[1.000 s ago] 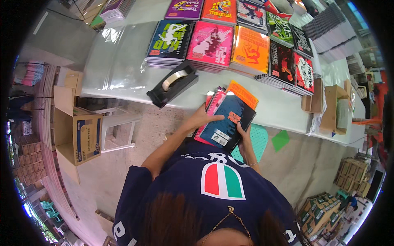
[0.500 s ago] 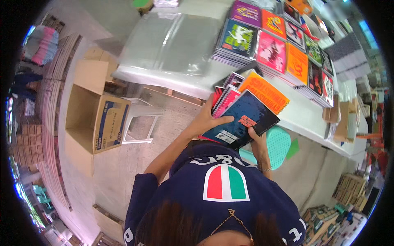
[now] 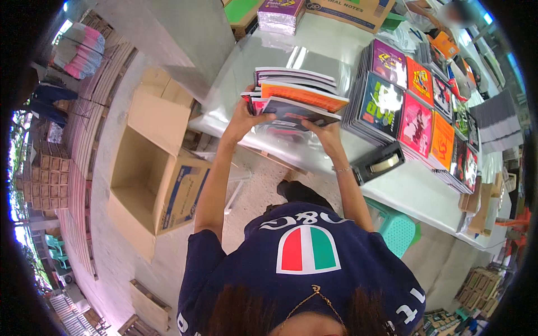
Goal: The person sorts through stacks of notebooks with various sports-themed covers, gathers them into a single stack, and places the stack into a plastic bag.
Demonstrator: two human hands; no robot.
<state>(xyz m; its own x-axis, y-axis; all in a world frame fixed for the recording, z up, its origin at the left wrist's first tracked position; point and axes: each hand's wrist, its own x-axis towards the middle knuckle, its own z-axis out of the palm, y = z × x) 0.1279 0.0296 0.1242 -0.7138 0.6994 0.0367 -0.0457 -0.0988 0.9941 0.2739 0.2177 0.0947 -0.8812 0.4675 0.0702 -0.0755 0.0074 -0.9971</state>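
Between my two hands I hold a bundle of spiral notebooks, standing on edge over the white table [image 3: 417,201]. A dark-covered notebook [image 3: 291,113] faces me, with an orange notebook [image 3: 302,96] and several others fanned behind it. My left hand [image 3: 244,121] wraps the bundle's left end, thumb on the dark cover. My right hand [image 3: 326,134] grips its lower right side, thumb also on the cover; its fingers are mostly hidden behind. Clear plastic sheets [image 3: 311,56] lie on the table beneath and beyond the bundle. A black tape dispenser [image 3: 374,165] sits beside my right forearm.
Stacks of colourful notebooks [image 3: 416,119] cover the table's right part. A wrapped purple notebook stack [image 3: 278,17] and a closed carton [image 3: 353,12] stand at the far side. An open cardboard box [image 3: 147,168] is at left. A green stool [image 3: 399,232] stands under the table edge.
Both hands have carried the notebooks from near my body forward and left, over the plastic sheets. The bundle has tilted from face-up to on edge. The tape dispenser is now uncovered.
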